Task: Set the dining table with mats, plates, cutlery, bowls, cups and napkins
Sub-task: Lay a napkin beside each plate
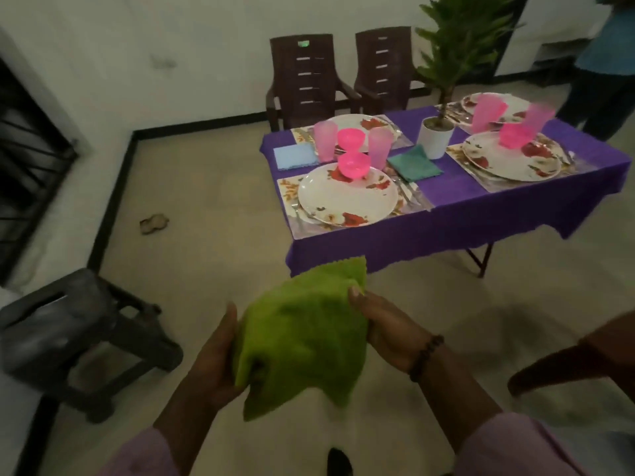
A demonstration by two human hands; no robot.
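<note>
Lime-green napkin is seen in the foreground. Table is covered by a purple tablecloth. Plates are white with red and orange floral print; mats are pale with an orange leaf pattern. Bowls are hot pink, cups a lighter translucent pink. One light-blue napkin and one teal napkin are laid out. Plant pot is white, foliage green. Chairs are dark brown. Floor is beige, skirting black.
</note>
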